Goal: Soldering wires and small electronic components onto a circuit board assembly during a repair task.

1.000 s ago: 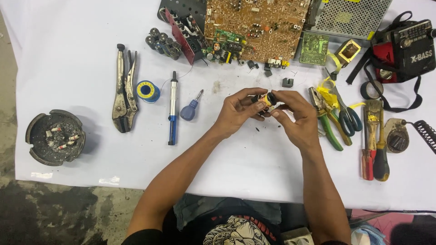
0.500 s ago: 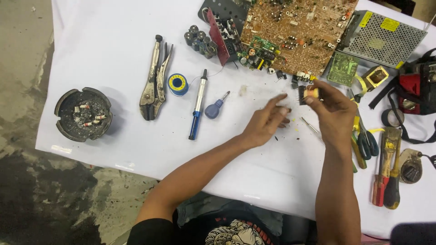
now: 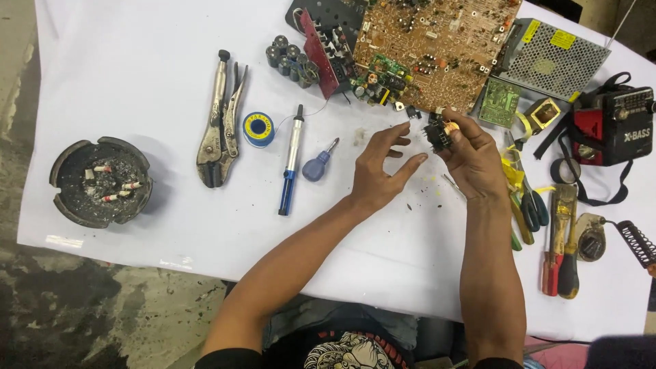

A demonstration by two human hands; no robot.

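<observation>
Right hand (image 3: 475,154) now nearer the circuit board (image 3: 430,48), grip pinching small black component (image 3: 437,135) (yellow-topped); left hand (image 3: 383,171) open, empty.

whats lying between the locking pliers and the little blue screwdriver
In the head view, between the locking pliers and the small blue screwdriver lie a blue solder spool and a desoldering pump.

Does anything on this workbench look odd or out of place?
Yes: an ashtray with cigarette butts and ash sits on the white sheet's left edge, among electronics tools. Small dark crumbs lie scattered near the hands.
</observation>
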